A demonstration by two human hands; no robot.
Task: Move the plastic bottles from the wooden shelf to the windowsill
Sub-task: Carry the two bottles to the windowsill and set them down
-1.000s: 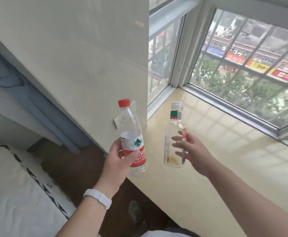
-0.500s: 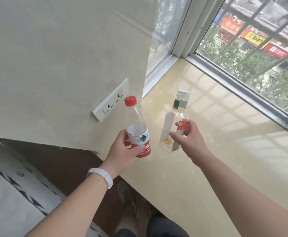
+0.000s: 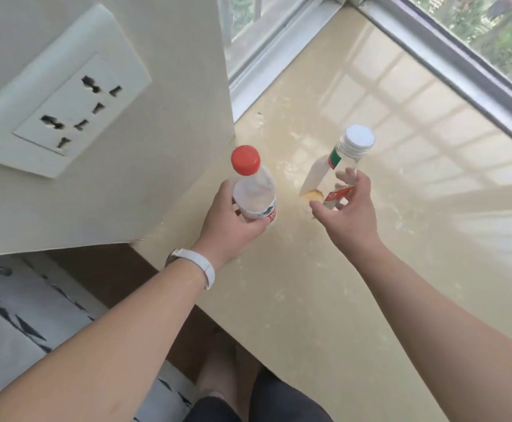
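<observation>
Both arms reach over the windowsill (image 3: 324, 269) — left hand (image 3: 230, 223) grips red-capped bottle (image 3: 253, 190), right hand (image 3: 350, 214) white-capped bottle (image 3: 337, 169).

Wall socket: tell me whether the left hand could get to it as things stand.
Probably not without letting go first: the left hand is wrapped around the red-capped bottle. The wall socket sits up and to its left on the wall, with nothing visible between.

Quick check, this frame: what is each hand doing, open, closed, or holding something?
Left hand: closed around the red-capped bottle.
Right hand: fingers loosely curled around the white-capped bottle, holding it.
</observation>
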